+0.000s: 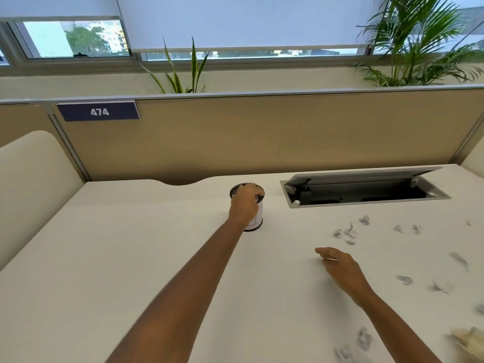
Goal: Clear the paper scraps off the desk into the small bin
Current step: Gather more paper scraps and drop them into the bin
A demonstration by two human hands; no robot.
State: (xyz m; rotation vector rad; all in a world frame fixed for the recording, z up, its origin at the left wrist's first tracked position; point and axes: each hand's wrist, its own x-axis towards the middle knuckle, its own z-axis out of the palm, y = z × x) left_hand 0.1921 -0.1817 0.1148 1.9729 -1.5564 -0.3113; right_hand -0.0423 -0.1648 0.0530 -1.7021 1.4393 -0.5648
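Observation:
The small bin (258,218), a white cylinder with a dark rim, stands at the middle back of the pale desk (131,258). My left hand (243,204) reaches over its left side and mouth with the fingers bunched downward. Their tips are hidden at the rim, so I cannot tell what they hold. My right hand (337,265) hovers low over the desk to the bin's right and nearer me, with a thin white paper scrap (329,259) pinched between thumb and fingers. Several grey-white paper scraps (349,233) lie scattered across the right side of the desk.
An open cable hatch (364,191) is sunk into the desk at the back right. A tan partition (262,137) with a "474" label closes the far edge, with plants behind it. More scraps (364,337) and a blurred pale object (468,339) lie at the lower right.

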